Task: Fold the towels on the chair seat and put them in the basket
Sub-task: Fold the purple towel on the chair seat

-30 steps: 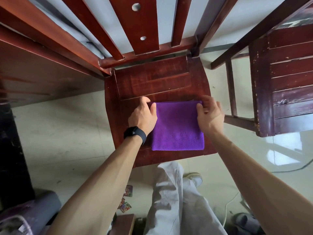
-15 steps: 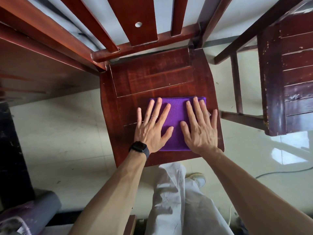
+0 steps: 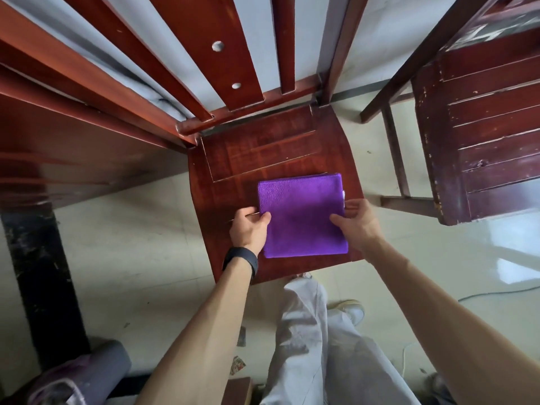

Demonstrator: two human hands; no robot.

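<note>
A: Both hands pinch 1 thing. Left hand [image 3: 248,226] has its thumb on top at the left edge, right hand [image 3: 355,225] has its thumb on top at the right edge. Fingers underneath? Can't tell.
B: Holding what?
A: Purple towel [image 3: 304,214], folded square, flat on the chair seat [image 3: 248,165], toward the front right.
B: Why 2 sides?
A: My guess: it keeps the layers together for a lift, so the fold won't open.
B: Towel versus grip?
A: Between the 2 hands, most of it beyond the thumbs.
B: Basket?
A: Not clearly in view.
</note>
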